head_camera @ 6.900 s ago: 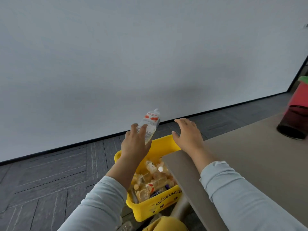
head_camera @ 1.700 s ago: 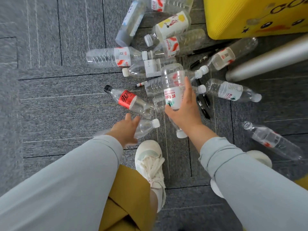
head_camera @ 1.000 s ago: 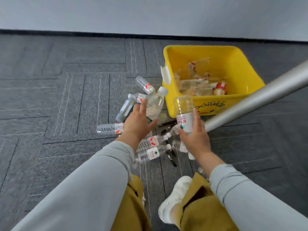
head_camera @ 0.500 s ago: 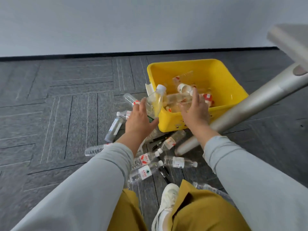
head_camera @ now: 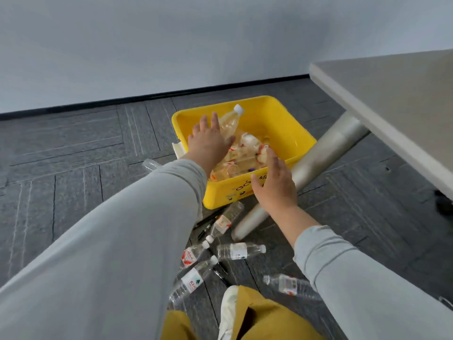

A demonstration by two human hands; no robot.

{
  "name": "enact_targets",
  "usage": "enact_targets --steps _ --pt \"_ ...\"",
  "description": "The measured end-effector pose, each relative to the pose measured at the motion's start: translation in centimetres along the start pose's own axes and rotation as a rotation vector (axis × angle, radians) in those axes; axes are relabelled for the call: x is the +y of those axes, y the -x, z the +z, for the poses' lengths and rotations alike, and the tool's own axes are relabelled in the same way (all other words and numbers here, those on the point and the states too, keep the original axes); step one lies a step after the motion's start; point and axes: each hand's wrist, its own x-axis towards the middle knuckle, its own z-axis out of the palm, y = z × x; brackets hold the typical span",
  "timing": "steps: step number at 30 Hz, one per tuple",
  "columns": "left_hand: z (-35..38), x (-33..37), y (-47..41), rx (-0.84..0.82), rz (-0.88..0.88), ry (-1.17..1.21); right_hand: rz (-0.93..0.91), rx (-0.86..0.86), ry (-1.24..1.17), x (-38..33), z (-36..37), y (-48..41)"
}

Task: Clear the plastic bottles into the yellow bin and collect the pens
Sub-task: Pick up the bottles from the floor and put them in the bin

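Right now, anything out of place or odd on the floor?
Yes. Several plastic bottles lie scattered on their sides on the carpet in front of the yellow bin, with black pens among them. A white piece juts from the bin's left side; I can't tell what it is.

Both hands reach over the yellow bin (head_camera: 289, 123) on the grey carpet floor (head_camera: 73, 153). The left hand (head_camera: 208, 141) is spread open with a clear bottle (head_camera: 229, 122) at its fingertips, above the bottles inside. The right hand (head_camera: 275, 182) is open at the bin's near wall. Several bottles (head_camera: 236, 251) and black pens (head_camera: 208, 220) lie on the floor near a slanted worktop leg (head_camera: 318, 155).
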Motion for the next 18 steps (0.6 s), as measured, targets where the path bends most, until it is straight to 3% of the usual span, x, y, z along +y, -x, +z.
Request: enact_targets --steps 3,13,18 --pt "2.4 -1.5 3.7 -0.002 0.080 -0.083 -0.008 -0.031 -0.030 -0.2 0.5 0.8" --pt "9.7 -12.6 10.5 -0.059 -0.076 -0.109 -0.073 -0.274 -0.069 -1.5 10.7 4.8" --pt "14.8 -19.0 13.3 -0.204 -0.171 -0.144 -0.063 -0.471 -0.041 0.0 17.8 6.6"
